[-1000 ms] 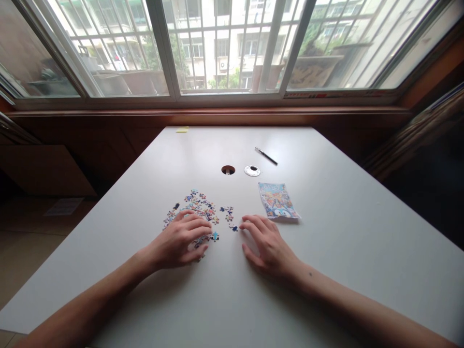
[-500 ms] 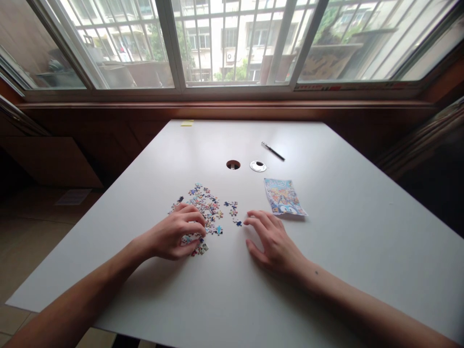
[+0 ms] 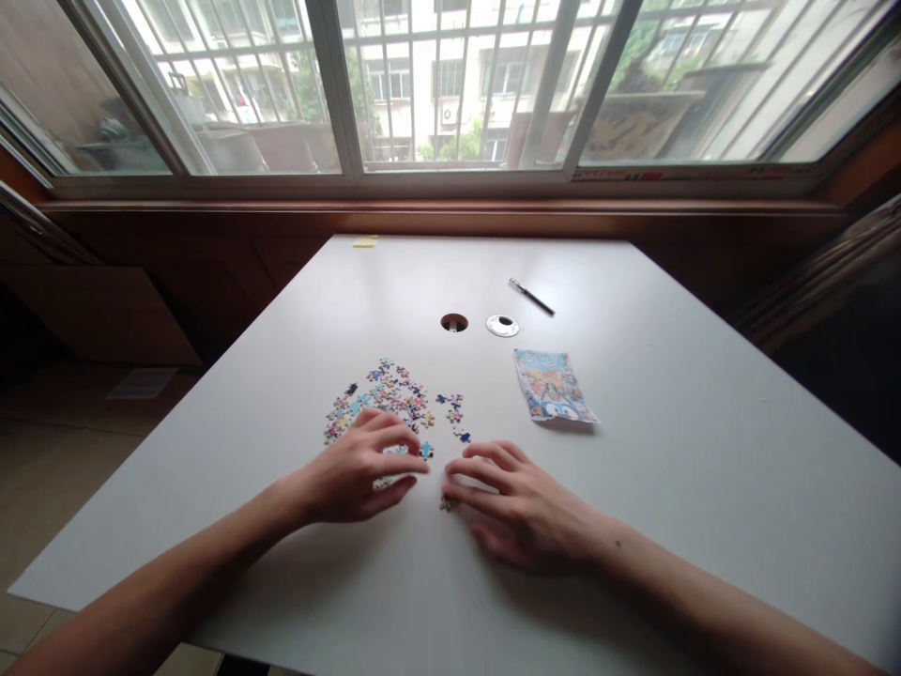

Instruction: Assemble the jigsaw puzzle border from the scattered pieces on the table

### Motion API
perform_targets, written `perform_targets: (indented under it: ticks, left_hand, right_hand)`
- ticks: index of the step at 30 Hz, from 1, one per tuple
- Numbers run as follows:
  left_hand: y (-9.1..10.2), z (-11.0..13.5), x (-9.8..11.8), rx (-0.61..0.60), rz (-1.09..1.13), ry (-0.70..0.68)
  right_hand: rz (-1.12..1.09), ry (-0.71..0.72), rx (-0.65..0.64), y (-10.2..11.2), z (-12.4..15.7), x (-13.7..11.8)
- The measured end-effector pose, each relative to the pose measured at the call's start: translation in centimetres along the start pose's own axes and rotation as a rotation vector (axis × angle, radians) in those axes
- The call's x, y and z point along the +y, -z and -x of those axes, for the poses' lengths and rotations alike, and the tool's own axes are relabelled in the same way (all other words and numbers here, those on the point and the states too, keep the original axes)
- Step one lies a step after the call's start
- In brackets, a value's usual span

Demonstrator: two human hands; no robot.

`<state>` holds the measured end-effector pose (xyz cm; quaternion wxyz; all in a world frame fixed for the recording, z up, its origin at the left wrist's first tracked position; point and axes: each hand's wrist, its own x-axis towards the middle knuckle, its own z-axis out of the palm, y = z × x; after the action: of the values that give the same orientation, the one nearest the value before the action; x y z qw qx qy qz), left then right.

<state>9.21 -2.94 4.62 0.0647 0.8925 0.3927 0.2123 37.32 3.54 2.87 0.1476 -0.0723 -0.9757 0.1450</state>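
Observation:
A scatter of small colourful jigsaw pieces (image 3: pixel 390 399) lies on the white table (image 3: pixel 668 451). My left hand (image 3: pixel 358 467) rests palm down on the near edge of the scatter, fingers stretched out over a few pieces. My right hand (image 3: pixel 517 502) lies beside it, fingers spread, fingertips touching a small piece (image 3: pixel 446 504) on the table. A light blue piece (image 3: pixel 426 450) sits between the two hands. Neither hand grips anything.
A colourful puzzle picture card (image 3: pixel 555 387) lies to the right of the pieces. Farther back are a round cable hole (image 3: pixel 454 323), its white cap (image 3: pixel 502 326), a black pen (image 3: pixel 532 297) and a yellow note (image 3: pixel 364 241). A window runs behind the table.
My right hand has pulled back toward me and leftward, closer to the left hand. My left hand has uncurled and stretched its fingers flat toward the right.

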Motion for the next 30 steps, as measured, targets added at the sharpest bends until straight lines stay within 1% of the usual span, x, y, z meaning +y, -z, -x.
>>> perform_targets:
  ticks: [3,6,8,11,15,18,20,23,24,26,28,30]
  left_hand:
    - [1.1,0.5,-1.8,0.119,-0.030,0.100]
    - [1.8,1.0,-3.0,0.131,-0.084,0.164]
    - [2.0,1.1,-3.3,0.091,-0.077,0.162]
    - [2.4,1.2,-3.1,-0.009,-0.015,0.128]
    - [3.0,1.3,-2.8,-0.140,0.052,0.089]
    - [3.1,1.3,-2.8,-0.167,0.089,0.076]
    - [3.0,1.3,-2.7,-0.175,0.092,0.067]
    - [2.7,1.3,-2.6,-0.201,0.062,0.056]
    - [2.7,1.3,-2.5,-0.209,0.048,0.056]
    - [2.6,1.3,-2.4,-0.225,0.028,0.061]
    - [2.5,1.4,-2.4,-0.235,0.027,0.063]
    - [2.5,1.4,-2.4,-0.229,0.043,0.075]
  right_hand:
    - [0.008,-0.073,0.070,-0.4,0.1,0.3]
    - [0.010,-0.180,0.160,-1.0,0.3,0.8]
    - [0.003,-0.245,0.189,-1.3,0.4,1.1]
    - [-0.030,-0.311,0.213,-1.4,0.4,1.3]
    - [-0.089,-0.425,0.302,-1.0,0.3,1.6]
    - [-0.114,-0.529,0.361,-0.3,0.4,2.0]
    - [-0.148,-0.604,0.337,0.2,0.5,2.5]
    - [-0.172,-0.709,0.237,0.8,0.7,3.6]
    - [-0.135,-0.730,0.213,0.8,0.9,4.0]
    - [0.008,-0.746,0.201,0.8,1.1,4.6]
    - [0.153,-0.743,0.221,0.8,1.2,4.9]
    - [0.214,-0.733,0.266,0.9,1.0,4.7]
